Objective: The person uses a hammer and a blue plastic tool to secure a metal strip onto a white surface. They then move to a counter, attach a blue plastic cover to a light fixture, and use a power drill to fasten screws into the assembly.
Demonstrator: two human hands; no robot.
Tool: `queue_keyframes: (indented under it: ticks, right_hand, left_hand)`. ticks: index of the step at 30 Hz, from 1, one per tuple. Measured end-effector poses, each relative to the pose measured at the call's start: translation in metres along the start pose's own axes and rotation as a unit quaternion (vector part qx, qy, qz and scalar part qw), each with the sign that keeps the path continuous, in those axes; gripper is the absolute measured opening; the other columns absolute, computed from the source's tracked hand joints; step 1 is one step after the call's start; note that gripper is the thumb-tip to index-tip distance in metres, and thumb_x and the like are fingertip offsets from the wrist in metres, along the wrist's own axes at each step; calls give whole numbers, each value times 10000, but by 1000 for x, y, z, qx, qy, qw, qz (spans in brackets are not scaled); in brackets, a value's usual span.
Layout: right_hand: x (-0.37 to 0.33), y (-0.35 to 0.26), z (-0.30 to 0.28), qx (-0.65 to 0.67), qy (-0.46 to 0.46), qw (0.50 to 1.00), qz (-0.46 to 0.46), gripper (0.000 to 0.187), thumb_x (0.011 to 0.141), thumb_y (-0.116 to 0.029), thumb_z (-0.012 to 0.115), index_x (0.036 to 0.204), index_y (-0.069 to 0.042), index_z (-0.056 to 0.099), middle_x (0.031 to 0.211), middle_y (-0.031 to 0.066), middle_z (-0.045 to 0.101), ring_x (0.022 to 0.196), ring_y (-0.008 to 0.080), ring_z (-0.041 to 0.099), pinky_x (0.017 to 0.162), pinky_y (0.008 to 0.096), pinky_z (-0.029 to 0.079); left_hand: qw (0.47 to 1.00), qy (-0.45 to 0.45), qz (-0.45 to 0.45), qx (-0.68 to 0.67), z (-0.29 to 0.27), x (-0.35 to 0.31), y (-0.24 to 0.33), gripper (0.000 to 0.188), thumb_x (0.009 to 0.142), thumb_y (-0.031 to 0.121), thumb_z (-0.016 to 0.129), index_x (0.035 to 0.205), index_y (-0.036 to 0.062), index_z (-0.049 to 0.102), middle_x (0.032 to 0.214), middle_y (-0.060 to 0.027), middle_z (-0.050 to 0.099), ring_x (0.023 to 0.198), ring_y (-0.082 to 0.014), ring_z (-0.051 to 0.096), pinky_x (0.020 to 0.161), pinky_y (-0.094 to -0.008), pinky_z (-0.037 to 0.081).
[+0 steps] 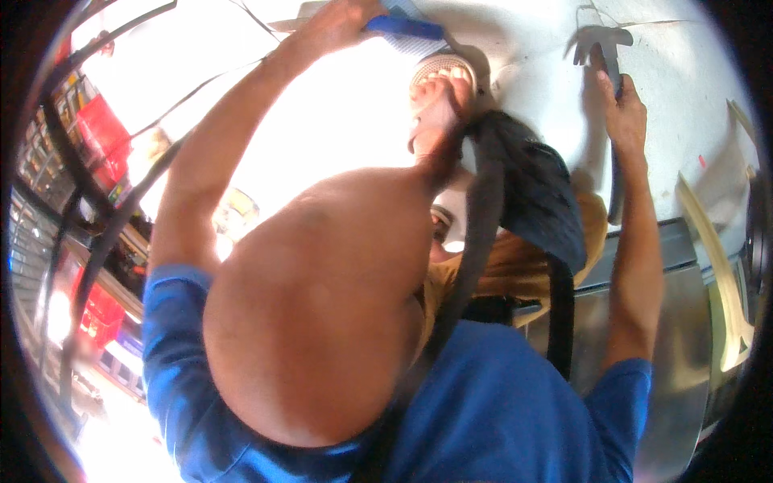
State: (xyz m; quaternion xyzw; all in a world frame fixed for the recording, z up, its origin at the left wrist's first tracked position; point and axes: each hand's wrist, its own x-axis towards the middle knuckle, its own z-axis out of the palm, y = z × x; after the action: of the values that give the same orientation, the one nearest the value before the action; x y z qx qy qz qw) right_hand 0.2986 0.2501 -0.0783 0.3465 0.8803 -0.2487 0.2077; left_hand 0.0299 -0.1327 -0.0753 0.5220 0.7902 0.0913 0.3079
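Note:
My left hand (334,26) reaches far forward and grips a blue handle (404,27) of a tool whose pale flat part lies against the white floor (531,72). My right hand (622,111) is closed on the dark shaft of a hammer-like tool (602,40); its grey forked head rests on the floor just beyond my fingers. My bent bare knee (322,306) fills the middle, and my foot in a pale sandal (441,80) stands between the two hands.
A dark bag with black straps (531,193) hangs over my leg. Red crates (101,129) and black metal bars stand at the left. At the right lie a grey metal sheet (684,322) and a cream curved strip (713,249).

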Motion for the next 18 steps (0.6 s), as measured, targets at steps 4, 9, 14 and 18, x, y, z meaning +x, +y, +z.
queue_keyframes:
  ticks: [4, 9, 14, 18]
  right_hand:
    - [-2, 13, 7, -41, 3, 999, -15, 772, 949, -690, 474, 1244, 13, 599, 860, 269, 692, 857, 426, 704, 776, 497, 533]
    - [-11, 15, 12, -25, -5, 1000, 3, 785, 951, -688, 474, 1298, 9, 576, 950, 288, 703, 941, 432, 706, 835, 499, 539]
    - [-12, 32, 22, -14, -11, 1000, 2, 750, 963, -669, 471, 1299, -4, 563, 997, 298, 701, 991, 449, 693, 863, 511, 531]
    - [-13, 31, 28, -2, 14, 1000, -20, 694, 973, -639, 483, 1254, -12, 575, 965, 289, 702, 962, 454, 692, 850, 508, 533]
  left_hand:
    - [995, -65, 61, 40, -1, 20, -11, 240, 858, 155, 661, 1040, 1, 639, 1043, -181, 640, 886, -398, 650, 774, -503, 522]
    - [979, -160, 67, 110, 3, 41, -19, 181, 836, 139, 634, 963, 13, 663, 951, -170, 658, 863, -373, 646, 763, -483, 519]
    - [975, -145, 142, 94, -10, 45, -17, 173, 830, 120, 640, 955, 3, 666, 878, -190, 655, 858, -382, 657, 761, -485, 528]
    - [999, 15, 49, 4, -32, 71, -3, 199, 852, 113, 663, 999, -20, 648, 946, -202, 670, 905, -369, 672, 801, -473, 539]
